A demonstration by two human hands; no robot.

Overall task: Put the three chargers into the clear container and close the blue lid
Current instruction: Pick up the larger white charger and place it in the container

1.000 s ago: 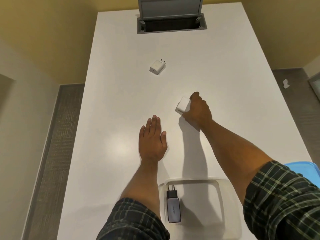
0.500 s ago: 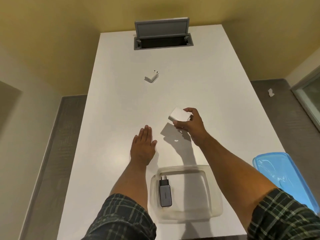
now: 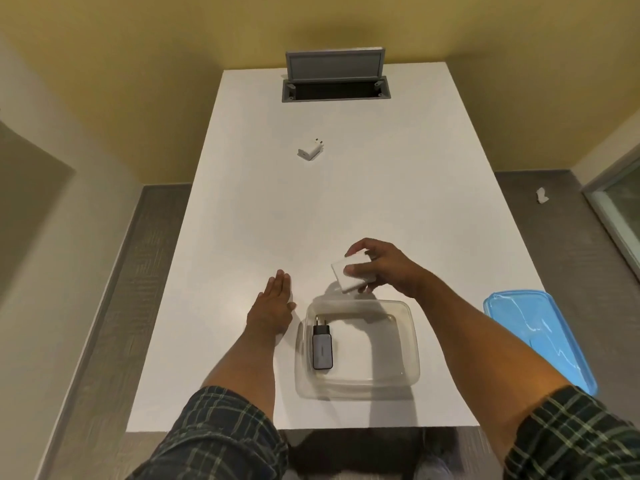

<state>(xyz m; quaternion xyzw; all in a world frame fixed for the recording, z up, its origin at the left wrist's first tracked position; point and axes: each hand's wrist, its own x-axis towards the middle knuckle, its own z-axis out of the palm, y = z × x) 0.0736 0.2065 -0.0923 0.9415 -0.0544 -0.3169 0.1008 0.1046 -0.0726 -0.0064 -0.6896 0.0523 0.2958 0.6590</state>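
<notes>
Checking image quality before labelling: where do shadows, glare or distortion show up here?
Head view: shadow falls on the table beneath the right hand holding the white charger; glare streaks the blue lid; wide-angle distortion splays the table edges; focus looks sharp throughout.

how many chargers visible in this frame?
3. A dark grey charger lies inside the clear plastic container; a large white charger is held in the right hand just beyond it; a small white charger sits far up the white table.
</notes>
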